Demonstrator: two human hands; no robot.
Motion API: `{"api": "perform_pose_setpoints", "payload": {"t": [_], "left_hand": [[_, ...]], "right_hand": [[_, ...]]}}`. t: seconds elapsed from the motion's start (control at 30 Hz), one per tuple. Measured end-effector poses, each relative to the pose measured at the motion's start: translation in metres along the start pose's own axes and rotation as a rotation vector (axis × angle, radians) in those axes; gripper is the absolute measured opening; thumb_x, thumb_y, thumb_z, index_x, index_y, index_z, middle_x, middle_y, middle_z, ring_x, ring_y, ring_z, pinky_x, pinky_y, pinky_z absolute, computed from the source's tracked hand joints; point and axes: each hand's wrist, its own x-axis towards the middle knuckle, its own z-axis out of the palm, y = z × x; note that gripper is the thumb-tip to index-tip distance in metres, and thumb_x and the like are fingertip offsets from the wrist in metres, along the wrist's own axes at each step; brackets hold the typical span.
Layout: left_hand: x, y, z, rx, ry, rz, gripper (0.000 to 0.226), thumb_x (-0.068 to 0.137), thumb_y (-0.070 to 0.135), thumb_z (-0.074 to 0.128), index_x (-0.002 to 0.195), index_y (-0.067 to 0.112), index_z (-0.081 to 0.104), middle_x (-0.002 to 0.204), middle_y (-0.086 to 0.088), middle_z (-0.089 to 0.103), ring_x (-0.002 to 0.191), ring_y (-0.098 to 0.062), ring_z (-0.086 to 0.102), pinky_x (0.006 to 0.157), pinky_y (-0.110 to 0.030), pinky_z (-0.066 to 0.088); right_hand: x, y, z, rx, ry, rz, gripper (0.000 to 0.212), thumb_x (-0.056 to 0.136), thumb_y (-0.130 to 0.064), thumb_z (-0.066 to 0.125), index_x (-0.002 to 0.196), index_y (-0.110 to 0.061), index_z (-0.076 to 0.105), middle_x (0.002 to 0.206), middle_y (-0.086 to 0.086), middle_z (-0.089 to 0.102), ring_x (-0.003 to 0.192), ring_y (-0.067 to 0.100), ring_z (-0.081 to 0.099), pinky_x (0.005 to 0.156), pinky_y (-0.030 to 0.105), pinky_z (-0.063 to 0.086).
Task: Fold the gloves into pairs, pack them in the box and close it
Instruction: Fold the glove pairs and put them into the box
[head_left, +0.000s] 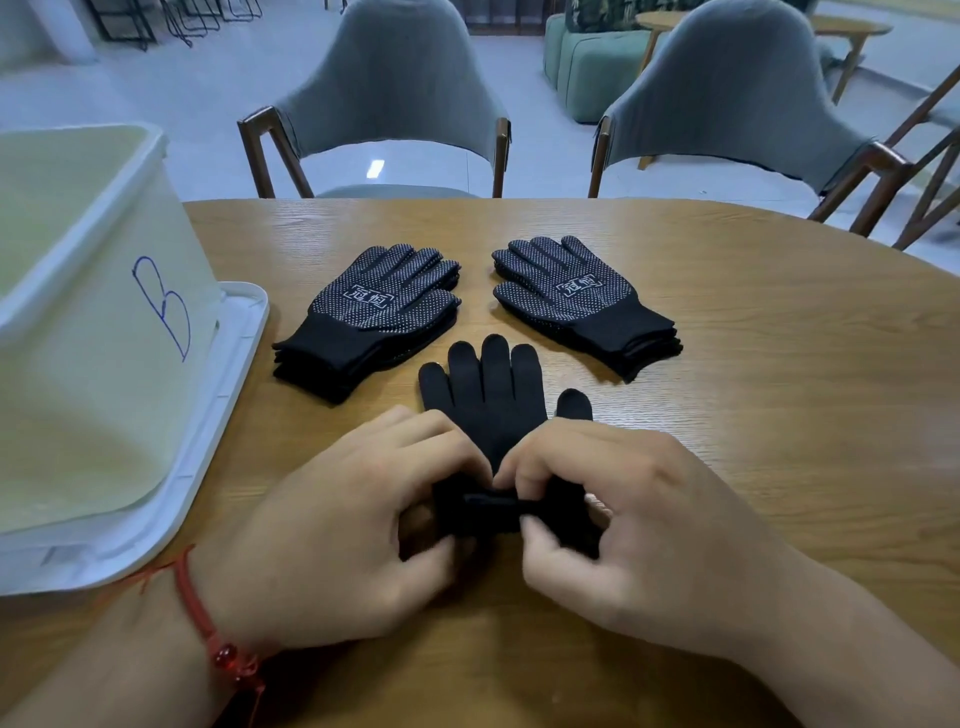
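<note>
As hands (332, 525) (639, 525) pinch it, glove (488, 395) points away.

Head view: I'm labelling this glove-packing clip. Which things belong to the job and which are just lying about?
Job: black glove gripped at the cuff by left hand and right hand; left glove stack; right glove stack; box marked B; white lid under it.
Lying about: left grey chair; right grey chair; green sofa.

A plain black glove (485, 395) lay flat, fingers pointing away, cuff bunched. Beyond it, a left stack (371, 317) and a right stack (576, 301) of dotted black gloves sat apart. The open box (104, 338) marked B stood on its lid (234, 364).
</note>
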Motion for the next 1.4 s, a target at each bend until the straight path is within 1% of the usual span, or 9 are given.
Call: {"api": "perform_pose_setpoints", "payload": {"t": [0.17, 0.27, 0.33, 0.5, 0.67, 0.87, 0.97, 1.2, 1.4], "left_hand": [[0.003, -0.004, 0.007, -0.107, 0.125, -0.055, 0.018, 0.097, 0.051, 0.060, 0.103, 0.036, 0.069, 0.095, 0.017, 0.063, 0.092, -0.009, 0.059, 0.077, -0.022, 0.045], [0.003, -0.004, 0.003, -0.227, 0.131, -0.122, 0.011, 0.102, 0.044, 0.065, 0.105, 0.037, 0.073, 0.095, 0.013, 0.070, 0.090, -0.010, 0.065, 0.074, -0.025, 0.047], [0.002, -0.002, 0.000, -0.301, 0.101, -0.158, 0.016, 0.102, 0.038, 0.065, 0.116, 0.039, 0.074, 0.102, 0.011, 0.074, 0.094, -0.014, 0.069, 0.081, -0.034, 0.053], [0.003, 0.002, -0.001, -0.384, 0.076, -0.200, 0.023, 0.102, 0.038, 0.062, 0.123, 0.039, 0.072, 0.110, 0.011, 0.076, 0.101, -0.015, 0.072, 0.090, -0.044, 0.055], [0.004, 0.005, -0.003, -0.439, 0.058, -0.194, 0.027, 0.103, 0.029, 0.061, 0.126, 0.037, 0.073, 0.119, 0.018, 0.076, 0.116, -0.006, 0.069, 0.099, -0.032, 0.053], [0.003, 0.003, 0.003, -0.381, 0.169, -0.296, 0.037, 0.093, 0.049, 0.065, 0.127, 0.041, 0.055, 0.090, 0.009, 0.075, 0.071, -0.012, 0.069, 0.073, -0.035, 0.055], [0.001, 0.004, 0.000, -0.444, 0.135, -0.350, 0.050, 0.088, 0.041, 0.076, 0.130, 0.048, 0.049, 0.090, 0.006, 0.071, 0.070, -0.012, 0.064, 0.072, -0.032, 0.055], [0.002, 0.004, -0.004, -0.486, 0.067, -0.375, 0.039, 0.094, 0.033, 0.074, 0.124, 0.042, 0.051, 0.085, 0.000, 0.074, 0.073, -0.024, 0.067, 0.075, -0.040, 0.053], [0.009, 0.009, 0.010, -0.331, 0.269, -0.427, 0.035, 0.092, 0.037, 0.075, 0.114, 0.036, 0.048, 0.076, 0.010, 0.073, 0.057, -0.008, 0.062, 0.056, -0.016, 0.045]], "right_hand": [[-0.001, 0.002, -0.003, 0.179, 0.038, 0.087, 0.008, 0.096, -0.041, 0.066, 0.098, -0.036, 0.060, 0.094, -0.001, 0.073, 0.083, 0.021, 0.067, 0.072, 0.039, 0.051], [-0.001, 0.001, -0.009, 0.283, -0.001, 0.147, 0.035, 0.093, -0.048, 0.079, 0.120, -0.036, 0.061, 0.112, -0.014, 0.075, 0.109, 0.009, 0.071, 0.089, 0.021, 0.052], [0.000, 0.003, -0.006, 0.206, -0.031, 0.178, 0.047, 0.087, -0.046, 0.084, 0.127, -0.042, 0.059, 0.112, -0.023, 0.072, 0.109, 0.001, 0.069, 0.090, 0.015, 0.048], [0.004, 0.007, -0.001, 0.146, -0.001, 0.211, 0.020, 0.094, -0.025, 0.079, 0.107, -0.038, 0.071, 0.082, -0.013, 0.069, 0.079, 0.015, 0.067, 0.064, 0.020, 0.044], [0.003, 0.007, -0.003, 0.247, -0.051, 0.268, 0.013, 0.096, -0.029, 0.079, 0.104, -0.036, 0.071, 0.083, -0.009, 0.070, 0.078, 0.018, 0.067, 0.066, 0.029, 0.048], [0.002, 0.013, -0.002, 0.289, -0.004, 0.330, 0.047, 0.092, -0.029, 0.081, 0.128, -0.051, 0.061, 0.113, -0.016, 0.075, 0.097, 0.015, 0.075, 0.088, 0.044, 0.061], [0.003, 0.014, -0.003, 0.371, -0.029, 0.351, 0.063, 0.093, -0.015, 0.078, 0.138, -0.053, 0.055, 0.124, -0.012, 0.074, 0.109, 0.014, 0.074, 0.097, 0.044, 0.060], [0.006, 0.012, -0.004, 0.532, 0.055, 0.412, 0.068, 0.094, -0.006, 0.080, 0.135, -0.055, 0.058, 0.126, -0.008, 0.073, 0.100, 0.016, 0.078, 0.086, 0.040, 0.063], [0.007, 0.012, 0.003, 0.240, 0.119, 0.427, 0.063, 0.090, -0.023, 0.083, 0.134, -0.057, 0.055, 0.122, -0.030, 0.061, 0.086, 0.008, 0.074, 0.077, 0.020, 0.056]]}}
